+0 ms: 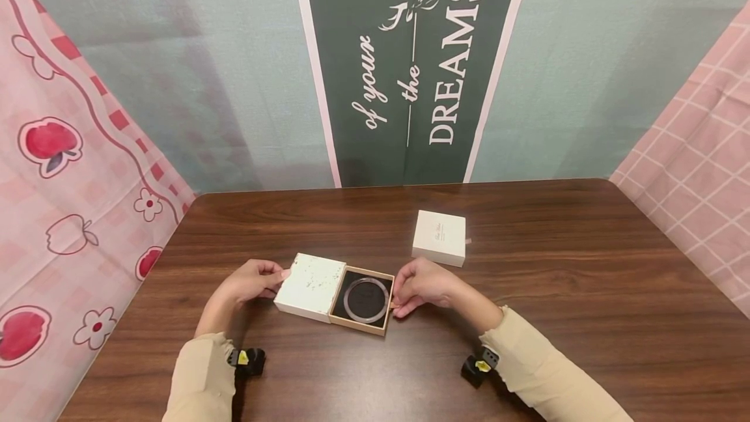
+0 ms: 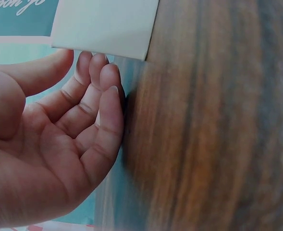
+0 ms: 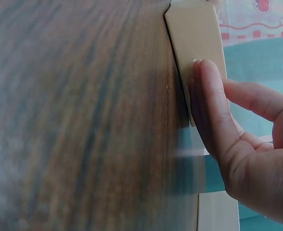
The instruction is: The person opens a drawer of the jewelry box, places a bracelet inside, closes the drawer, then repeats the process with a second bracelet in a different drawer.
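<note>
On the wooden table (image 1: 527, 318) in front of me lies a drawer-style box, half pulled apart: its white sleeve (image 1: 310, 285) sits toward my left hand (image 1: 253, 282), and the tan tray (image 1: 362, 301) slides out toward my right hand (image 1: 423, 285). My left fingers (image 2: 99, 96) are nearly straight and held together, their tips touching the sleeve's outer end — not wrapped around it. My right fingers (image 3: 213, 106) lie pressed flat along the tray's outer wall, with the thumb tucked below; I can't tell whether it pinches. Inside the tray, on a dark lining, rests a pale translucent bangle (image 1: 366, 300), between my two hands. A second, closed white box (image 1: 439, 237) stands just beyond my right hand.
</note>
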Motion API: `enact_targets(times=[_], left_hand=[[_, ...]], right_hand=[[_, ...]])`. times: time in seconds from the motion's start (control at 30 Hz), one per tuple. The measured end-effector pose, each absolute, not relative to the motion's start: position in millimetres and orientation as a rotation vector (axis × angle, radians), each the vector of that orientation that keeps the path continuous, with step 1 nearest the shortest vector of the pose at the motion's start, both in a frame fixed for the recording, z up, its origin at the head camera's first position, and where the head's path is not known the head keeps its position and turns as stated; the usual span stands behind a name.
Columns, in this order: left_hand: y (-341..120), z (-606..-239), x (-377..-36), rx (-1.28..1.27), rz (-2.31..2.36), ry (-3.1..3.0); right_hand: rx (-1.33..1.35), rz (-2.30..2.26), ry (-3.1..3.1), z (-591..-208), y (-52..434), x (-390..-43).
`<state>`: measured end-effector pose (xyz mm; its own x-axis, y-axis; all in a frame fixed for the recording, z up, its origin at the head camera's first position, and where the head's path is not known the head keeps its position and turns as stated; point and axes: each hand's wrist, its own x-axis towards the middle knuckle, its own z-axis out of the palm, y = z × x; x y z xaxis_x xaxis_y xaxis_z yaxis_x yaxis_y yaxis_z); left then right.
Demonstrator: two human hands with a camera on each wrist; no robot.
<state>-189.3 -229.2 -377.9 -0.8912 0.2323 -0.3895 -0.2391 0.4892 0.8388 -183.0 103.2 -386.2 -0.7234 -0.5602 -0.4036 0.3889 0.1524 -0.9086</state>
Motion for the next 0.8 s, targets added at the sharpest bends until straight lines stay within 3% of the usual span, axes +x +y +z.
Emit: enact_targets(times=[0.8], left_hand=[[-229.3, -377.3, -188.8, -0.008, 1.377, 2.288]], right_hand=[[-0.147, -1.672, 1.697, -385.5, 101.0, -181.6]])
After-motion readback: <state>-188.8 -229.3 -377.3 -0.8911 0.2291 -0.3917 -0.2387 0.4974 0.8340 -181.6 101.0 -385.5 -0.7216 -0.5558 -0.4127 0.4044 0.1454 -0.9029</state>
